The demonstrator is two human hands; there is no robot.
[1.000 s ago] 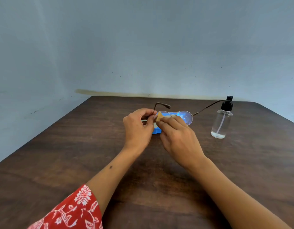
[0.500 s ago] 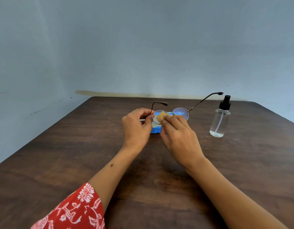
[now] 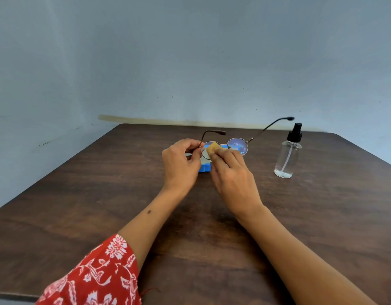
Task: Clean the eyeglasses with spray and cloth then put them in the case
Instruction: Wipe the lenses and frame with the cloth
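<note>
Since a second ago the eyeglasses (image 3: 236, 144) have tilted: the right temple tip now rises above the spray bottle (image 3: 288, 154) cap, where before it met the nozzle. The cloth pad has shifted further onto the left lens.

Count: one pair of eyeglasses, one spray bottle, one cloth (image 3: 212, 147), one blue case (image 3: 205, 167), two hands.

Left hand (image 3: 181, 164): fingers curled, pinching the frame at the left hinge. Right hand (image 3: 232, 172): fingertips pinching the small tan cloth against the left lens.

Glasses held above the table (image 3: 84, 194), toward its far edge, near the middle. Bottle upright toward the far right corner, well apart from the hands.

Case mostly hidden behind both hands; open or closed, cannot tell. Left lens largely covered by the cloth. Red floral sleeve (image 3: 98, 276) cut off at the near edge.
</note>
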